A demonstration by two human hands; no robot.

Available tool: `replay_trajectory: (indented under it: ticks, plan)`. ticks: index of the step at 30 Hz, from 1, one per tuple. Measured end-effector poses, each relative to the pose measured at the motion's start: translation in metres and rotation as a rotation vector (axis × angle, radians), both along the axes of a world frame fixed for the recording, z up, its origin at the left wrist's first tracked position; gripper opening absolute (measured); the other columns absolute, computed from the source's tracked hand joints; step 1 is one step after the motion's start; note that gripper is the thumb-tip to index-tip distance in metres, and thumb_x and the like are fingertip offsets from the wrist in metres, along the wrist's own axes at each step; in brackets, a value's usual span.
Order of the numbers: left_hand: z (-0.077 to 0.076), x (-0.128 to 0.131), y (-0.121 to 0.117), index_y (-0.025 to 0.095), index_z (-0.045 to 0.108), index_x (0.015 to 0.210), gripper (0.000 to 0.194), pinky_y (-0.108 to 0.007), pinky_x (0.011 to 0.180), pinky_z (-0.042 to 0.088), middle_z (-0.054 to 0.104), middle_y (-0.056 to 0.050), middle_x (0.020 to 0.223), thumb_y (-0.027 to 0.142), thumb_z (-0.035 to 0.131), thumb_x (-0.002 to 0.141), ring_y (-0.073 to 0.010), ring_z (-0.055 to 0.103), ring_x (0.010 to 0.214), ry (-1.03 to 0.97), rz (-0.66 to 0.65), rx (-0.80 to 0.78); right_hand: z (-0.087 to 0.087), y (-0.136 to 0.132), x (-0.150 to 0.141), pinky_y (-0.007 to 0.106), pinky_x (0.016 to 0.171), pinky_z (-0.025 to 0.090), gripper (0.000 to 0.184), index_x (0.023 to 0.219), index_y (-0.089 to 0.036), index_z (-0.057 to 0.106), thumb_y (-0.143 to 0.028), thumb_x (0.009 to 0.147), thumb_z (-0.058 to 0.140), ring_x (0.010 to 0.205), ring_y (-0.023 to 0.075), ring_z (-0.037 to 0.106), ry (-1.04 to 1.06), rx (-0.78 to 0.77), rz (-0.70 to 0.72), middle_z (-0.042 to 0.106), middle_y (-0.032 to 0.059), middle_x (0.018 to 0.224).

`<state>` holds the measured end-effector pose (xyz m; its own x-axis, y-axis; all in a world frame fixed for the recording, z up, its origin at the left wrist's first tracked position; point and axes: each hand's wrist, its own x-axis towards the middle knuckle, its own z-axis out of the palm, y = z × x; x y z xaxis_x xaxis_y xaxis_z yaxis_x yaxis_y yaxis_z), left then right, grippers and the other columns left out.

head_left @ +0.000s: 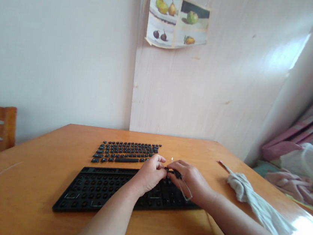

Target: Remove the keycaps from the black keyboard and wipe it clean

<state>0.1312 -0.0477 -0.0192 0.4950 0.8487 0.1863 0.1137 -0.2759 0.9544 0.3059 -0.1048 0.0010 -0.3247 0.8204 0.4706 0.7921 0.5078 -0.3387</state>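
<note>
L hand [151,173] pinches small dark pc [167,169] (too tiny to ID); R hand [191,179] grips wire-loop tool [177,174], both over blk kbd [96,186]; loose keycaps [126,160] past it, 12 o'clock

Black against orange-brown
I see a black keyboard [100,186], black keycaps [126,160], an orange-brown table [39,179] and a pale grey cloth [254,201].

Can see a long black rectangular plastic keyboard [106,187], flat, showing bare sockets across its left; just behind that side, loose black plastic keycaps [126,155] in rows; over its right side, a tilted black-handled wire-loop tool [177,174].
</note>
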Motion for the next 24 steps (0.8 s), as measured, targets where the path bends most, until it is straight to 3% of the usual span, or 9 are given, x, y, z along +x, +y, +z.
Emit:
replay_trajectory:
  ticks: [8,12,16,24]
  plan:
    - [0.001,-0.002,0.003,0.016,0.048,0.111,0.033,-0.026,0.070,0.047,0.067,-0.003,0.080,0.018,0.054,0.079,-0.0142,0.065,0.073,-0.030,0.029,-0.015,0.008,0.012,0.003,0.025,0.075,0.045,0.023,0.103,-0.024,0.069,-0.030,0.087,0.053,0.085,0.0181,0.063,-0.131,-0.007,-0.044,0.067,0.0065,0.093]
    - [0.003,-0.005,0.010,0.016,0.054,0.105,0.026,-0.028,0.075,0.048,0.069,-0.004,0.082,0.020,0.053,0.080,-0.0160,0.065,0.078,0.113,0.256,0.133,0.006,0.045,0.027,0.026,0.075,0.044,0.026,0.102,-0.022,0.070,-0.034,0.085,0.055,0.083,0.0181,0.062,-0.090,-0.030,-0.165,0.068,0.0070,0.093]
    - [0.004,-0.010,0.015,0.018,0.060,0.092,0.018,-0.028,0.078,0.047,0.070,-0.005,0.090,0.014,0.051,0.077,-0.0175,0.063,0.087,0.291,0.436,0.258,0.003,0.083,0.051,0.026,0.074,0.043,0.027,0.102,-0.020,0.071,-0.032,0.082,0.057,0.084,0.0184,0.062,-0.147,-0.157,-0.320,0.070,0.0076,0.095]
    - [-0.002,-0.012,0.018,0.018,0.061,0.089,0.017,-0.026,0.073,0.045,0.069,-0.005,0.087,0.013,0.049,0.078,-0.0170,0.063,0.082,0.347,0.439,0.295,-0.015,0.115,0.060,0.025,0.067,0.042,0.025,0.096,-0.021,0.074,-0.026,0.077,0.059,0.078,0.0181,0.063,-0.222,-0.247,-0.373,0.072,0.0063,0.088]
